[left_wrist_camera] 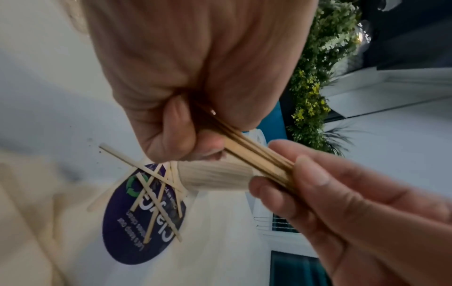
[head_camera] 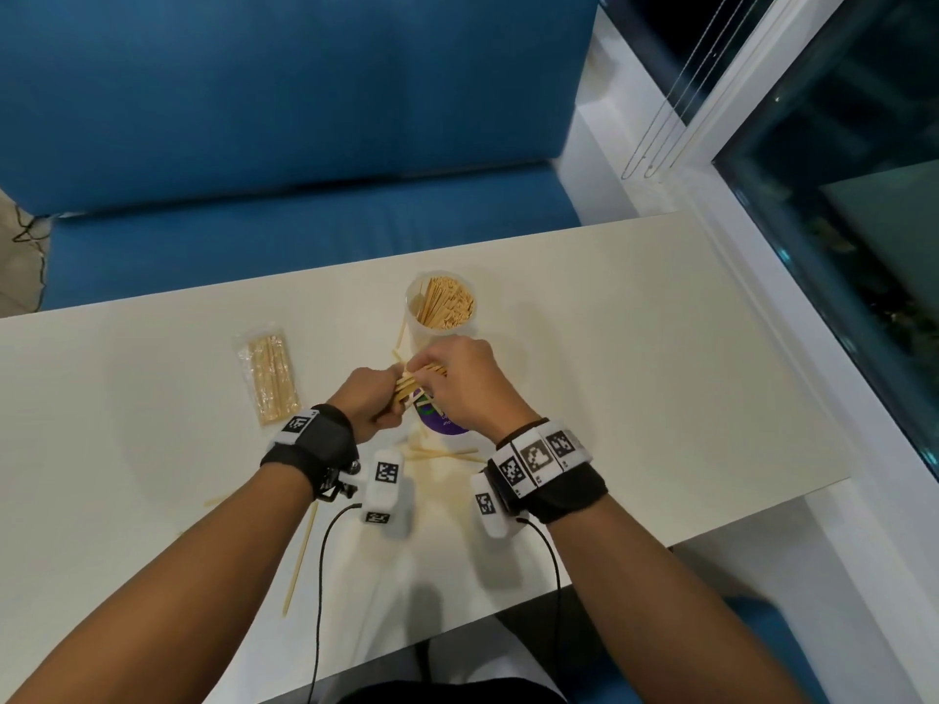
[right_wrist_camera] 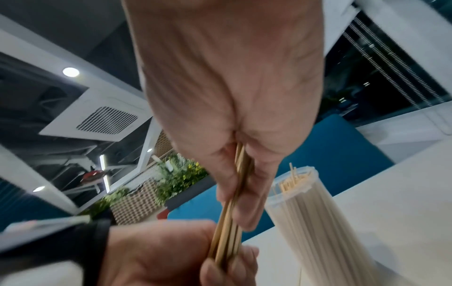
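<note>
A bundle of thin wooden sticks (head_camera: 417, 382) is held above the white table (head_camera: 635, 378) between both hands. My left hand (head_camera: 378, 401) grips its near end in a fist, as the left wrist view shows (left_wrist_camera: 176, 133). My right hand (head_camera: 455, 381) pinches the far end with curled fingers (right_wrist_camera: 244, 193). Just behind the hands stands a translucent round container (head_camera: 441, 303) packed with upright sticks, also in the right wrist view (right_wrist_camera: 318, 212). Under the hands lies a purple round lid (left_wrist_camera: 144, 214) with a few loose sticks (left_wrist_camera: 156, 195) crossed over it.
A sealed clear packet of sticks (head_camera: 270, 379) lies to the left. Loose sticks (head_camera: 441, 453) lie on the table near my wrists, and one long stick (head_camera: 300, 556) lies under my left forearm. A blue sofa (head_camera: 284, 119) is beyond the table; a window (head_camera: 838, 195) is on the right.
</note>
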A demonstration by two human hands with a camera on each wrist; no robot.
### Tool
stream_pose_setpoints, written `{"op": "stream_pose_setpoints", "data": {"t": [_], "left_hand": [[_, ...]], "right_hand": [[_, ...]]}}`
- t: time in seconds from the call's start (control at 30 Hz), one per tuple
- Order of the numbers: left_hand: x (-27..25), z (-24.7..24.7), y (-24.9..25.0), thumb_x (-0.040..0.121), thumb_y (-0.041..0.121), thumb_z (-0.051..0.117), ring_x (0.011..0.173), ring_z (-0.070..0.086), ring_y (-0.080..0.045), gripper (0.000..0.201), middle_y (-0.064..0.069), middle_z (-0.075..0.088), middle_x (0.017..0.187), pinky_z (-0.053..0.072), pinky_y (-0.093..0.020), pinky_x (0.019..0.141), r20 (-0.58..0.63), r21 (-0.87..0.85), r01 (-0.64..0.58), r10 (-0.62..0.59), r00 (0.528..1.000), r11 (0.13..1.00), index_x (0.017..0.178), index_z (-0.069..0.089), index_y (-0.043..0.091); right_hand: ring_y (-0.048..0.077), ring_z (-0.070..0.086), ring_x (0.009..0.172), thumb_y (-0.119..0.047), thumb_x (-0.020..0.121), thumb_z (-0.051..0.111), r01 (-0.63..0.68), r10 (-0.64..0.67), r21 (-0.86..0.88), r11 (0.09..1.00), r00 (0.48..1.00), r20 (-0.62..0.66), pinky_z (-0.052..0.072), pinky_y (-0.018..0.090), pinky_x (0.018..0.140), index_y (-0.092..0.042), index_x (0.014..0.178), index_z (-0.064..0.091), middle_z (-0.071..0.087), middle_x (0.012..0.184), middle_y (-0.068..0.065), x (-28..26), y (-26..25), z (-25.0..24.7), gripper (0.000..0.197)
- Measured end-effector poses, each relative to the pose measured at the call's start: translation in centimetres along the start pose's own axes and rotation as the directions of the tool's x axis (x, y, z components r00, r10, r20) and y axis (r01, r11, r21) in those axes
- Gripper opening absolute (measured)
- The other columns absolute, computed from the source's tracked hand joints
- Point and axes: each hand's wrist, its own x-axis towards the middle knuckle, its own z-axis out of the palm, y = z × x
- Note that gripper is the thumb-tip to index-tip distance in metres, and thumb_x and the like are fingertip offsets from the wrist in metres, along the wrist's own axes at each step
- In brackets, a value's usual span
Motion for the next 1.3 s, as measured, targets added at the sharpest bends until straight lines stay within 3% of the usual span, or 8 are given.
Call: {"op": "stream_pose_setpoints", "data": {"t": [0.23, 0.3, 0.4, 0.63, 0.8, 0.97, 1.17, 1.3], "left_hand": [[-1.4, -0.2, 4.4, 0.11, 0.036, 0.038, 0.057, 0.054, -0.023, 0.043, -0.013, 0.06, 0.071, 0.041, -0.03, 0.051, 0.015, -0.058, -0.176, 0.177, 0.984, 0.983, 0.094, 0.061, 0.003], [-1.1, -0.3, 5.7, 0.109, 0.034, 0.04, 0.064, 0.06, -0.023, 0.038, -0.012, 0.064, 0.083, 0.042, -0.031, 0.054, -0.074, 0.035, -0.266, 0.268, 0.961, 0.963, 0.096, 0.062, 0.006], [0.1, -0.5, 6.8, 0.099, 0.023, 0.053, 0.089, 0.066, -0.024, 0.014, -0.009, 0.067, 0.108, 0.049, -0.033, 0.066, -0.186, 0.316, -0.388, 0.457, 0.87, 0.866, 0.108, 0.061, 0.016], [1.4, 1.0, 7.3, 0.07, 0.04, 0.091, 0.146, 0.034, -0.025, 0.117, -0.009, 0.031, 0.162, 0.035, -0.043, 0.117, 0.146, 0.726, -0.467, 0.55, 0.822, 0.505, 0.159, 0.02, 0.013], [2.4, 1.8, 6.8, 0.067, 0.045, 0.092, 0.15, 0.029, -0.024, 0.122, -0.007, 0.027, 0.165, 0.031, -0.044, 0.12, 0.149, 0.698, -0.495, 0.57, 0.808, 0.518, 0.16, 0.018, 0.013], [3.1, 2.0, 6.4, 0.071, 0.047, 0.089, 0.139, 0.044, -0.022, 0.108, -0.004, 0.043, 0.155, 0.038, -0.037, 0.111, 0.132, 0.69, -0.509, 0.602, 0.787, 0.514, 0.156, 0.029, 0.016], [3.7, 1.5, 6.0, 0.085, 0.037, 0.078, 0.141, 0.045, -0.026, 0.092, -0.01, 0.042, 0.157, 0.038, -0.043, 0.116, 0.158, 0.692, -0.532, 0.616, 0.771, 0.488, 0.158, 0.027, 0.014], [3.7, 1.3, 5.9, 0.087, 0.031, 0.077, 0.142, 0.043, -0.024, 0.09, -0.008, 0.042, 0.157, 0.036, -0.038, 0.116, 0.148, 0.689, -0.53, 0.619, 0.771, 0.495, 0.159, 0.027, 0.014]], "right_hand": [[0.012, 0.065, 0.094, -0.009, 0.095, 0.074, 0.003, 0.005, 0.053, 0.999, 0.989, -0.148, 0.056, 0.02, 0.088, -0.016, 0.102, 0.082, 0.071, 0.116, 0.003, 2.0, -2.3, -5.7, 0.014], [0.01, 0.069, 0.088, -0.008, 0.094, 0.074, 0.027, -0.01, 0.076, 0.997, 0.977, -0.215, 0.055, 0.012, 0.079, -0.016, 0.099, 0.082, 0.075, 0.107, 0.003, 3.0, -2.9, -8.3, 0.013], [0.016, 0.073, 0.096, -0.012, 0.094, 0.074, 0.013, 0.001, 0.049, 0.999, 0.96, -0.28, 0.058, 0.025, 0.089, -0.023, 0.094, 0.082, 0.076, 0.104, 0.004, 5.2, -2.6, -10.6, 0.013], [0.019, 0.065, 0.099, -0.002, 0.098, 0.061, -0.005, -0.021, -0.208, 0.978, 0.992, -0.121, 0.054, 0.022, 0.073, -0.021, 0.099, 0.076, 0.064, 0.117, 0.006, 10.9, -0.9, -6.5, 0.024], [0.021, 0.04, 0.116, -0.01, 0.092, 0.065, 0.218, -0.217, -0.465, 0.858, 0.974, 0.057, 0.039, 0.034, 0.099, -0.025, 0.125, 0.061, 0.057, 0.128, -0.003, 11.2, 1.3, -2.5, 0.036], [0.018, 0.042, 0.123, -0.015, 0.099, 0.055, 0.282, -0.394, -0.361, 0.889, 0.874, -0.286, 0.036, 0.035, 0.105, -0.021, 0.13, 0.061, 0.057, 0.138, -0.005, 9.5, 3.3, -3.4, 0.032], [0.019, 0.001, 0.161, -0.047, 0.11, 0.016, 0.296, -0.305, -0.468, 0.833, 0.951, 0.059, 0.004, 0.049, 0.13, -0.004, 0.164, 0.015, 0.01, 0.173, 0.011, 7.3, 4.9, 0.3, 0.069], [0.012, -0.009, 0.16, -0.051, 0.109, 0.009, 0.255, -0.275, -0.376, 0.891, 0.962, 0.0, -0.004, 0.047, 0.13, -0.008, 0.166, 0.006, 0.002, 0.174, 0.006, 7.4, 5.0, 1.0, 0.071]]}}
